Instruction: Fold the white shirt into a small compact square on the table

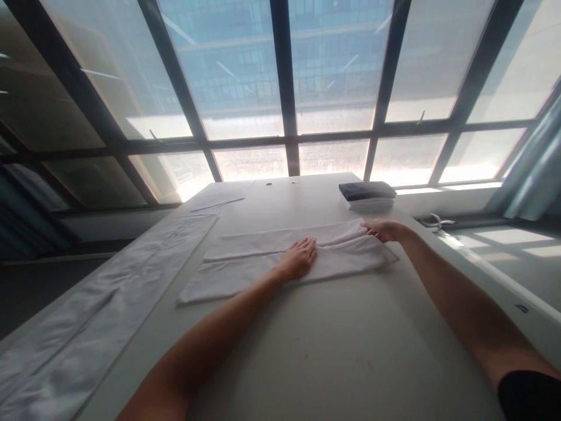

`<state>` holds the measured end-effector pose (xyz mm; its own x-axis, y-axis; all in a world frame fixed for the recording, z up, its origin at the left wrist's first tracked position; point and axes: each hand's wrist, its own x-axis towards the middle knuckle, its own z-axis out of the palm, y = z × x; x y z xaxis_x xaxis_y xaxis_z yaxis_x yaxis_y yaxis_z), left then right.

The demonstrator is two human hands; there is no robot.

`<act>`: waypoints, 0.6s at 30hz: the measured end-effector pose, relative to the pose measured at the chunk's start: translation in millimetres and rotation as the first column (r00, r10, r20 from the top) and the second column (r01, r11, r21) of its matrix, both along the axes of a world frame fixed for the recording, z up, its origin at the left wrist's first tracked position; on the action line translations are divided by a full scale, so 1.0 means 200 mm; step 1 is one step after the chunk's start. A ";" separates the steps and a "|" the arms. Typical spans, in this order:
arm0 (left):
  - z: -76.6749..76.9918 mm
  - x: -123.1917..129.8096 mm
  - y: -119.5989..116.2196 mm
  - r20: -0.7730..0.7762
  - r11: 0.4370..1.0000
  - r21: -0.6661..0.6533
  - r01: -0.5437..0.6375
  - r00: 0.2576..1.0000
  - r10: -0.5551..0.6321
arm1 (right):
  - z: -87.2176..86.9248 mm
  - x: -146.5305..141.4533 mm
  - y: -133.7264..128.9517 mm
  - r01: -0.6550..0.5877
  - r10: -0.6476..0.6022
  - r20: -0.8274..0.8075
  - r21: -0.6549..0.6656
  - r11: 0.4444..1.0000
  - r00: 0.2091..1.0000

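Note:
A white cloth (245,266) lies lengthwise across the middle of the table, with a crease or fold line along its length. My left hand (301,257) rests flat on its middle, fingers stretched out together. At the cloth's far right end, my right hand (380,229) is closed on its upper edge, fingertips curled at the fabric. The cloth's lower right corner hangs slightly loose and looks blurred. I cannot tell exactly what garment or linen it is.
The white table (333,351) runs toward large windows. Another long white cloth (118,298) lies wrinkled along its left side, with flat white pieces (219,196) beyond. A folded stack (367,195), dark on top of white, sits at the back right. A white looped object (432,221) lies at the right edge.

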<state>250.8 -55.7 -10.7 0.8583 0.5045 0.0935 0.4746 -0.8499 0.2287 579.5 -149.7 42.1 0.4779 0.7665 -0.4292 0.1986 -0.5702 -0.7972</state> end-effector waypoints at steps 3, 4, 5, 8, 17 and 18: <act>0.00 0.00 0.00 0.010 1.000 -0.004 -0.002 1.000 0.002 | 0.04 -0.07 -0.05 0.008 -0.002 -0.182 0.033 0.999 0.983; 0.00 0.00 0.00 0.014 1.000 -0.007 -0.002 1.000 0.003 | 0.05 -0.10 -0.07 0.031 -0.021 -0.201 0.051 0.998 0.979; 0.00 0.00 0.00 0.018 1.000 -0.009 -0.002 1.000 0.002 | 0.07 -0.12 -0.08 0.050 -0.035 -0.193 0.070 0.996 0.981; 0.00 0.00 -0.01 0.026 1.000 -0.012 0.001 1.000 -0.001 | 0.10 -0.17 -0.10 -0.013 0.022 -0.044 0.185 0.983 0.999; -0.02 0.01 -0.01 0.044 1.000 -0.014 0.004 0.999 -0.004 | 0.14 -0.12 0.03 -0.247 0.195 0.267 0.180 0.952 0.944; -0.02 0.01 -0.01 0.045 1.000 -0.019 0.005 0.999 -0.004 | 0.15 -0.14 0.05 -0.251 0.193 0.311 0.159 0.955 0.931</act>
<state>253.6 -57.2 -14.6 0.8559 0.5024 0.1225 0.4593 -0.8475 0.2662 552.2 -140.3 71.5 0.3665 0.9210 -0.1320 0.5400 -0.3261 -0.7759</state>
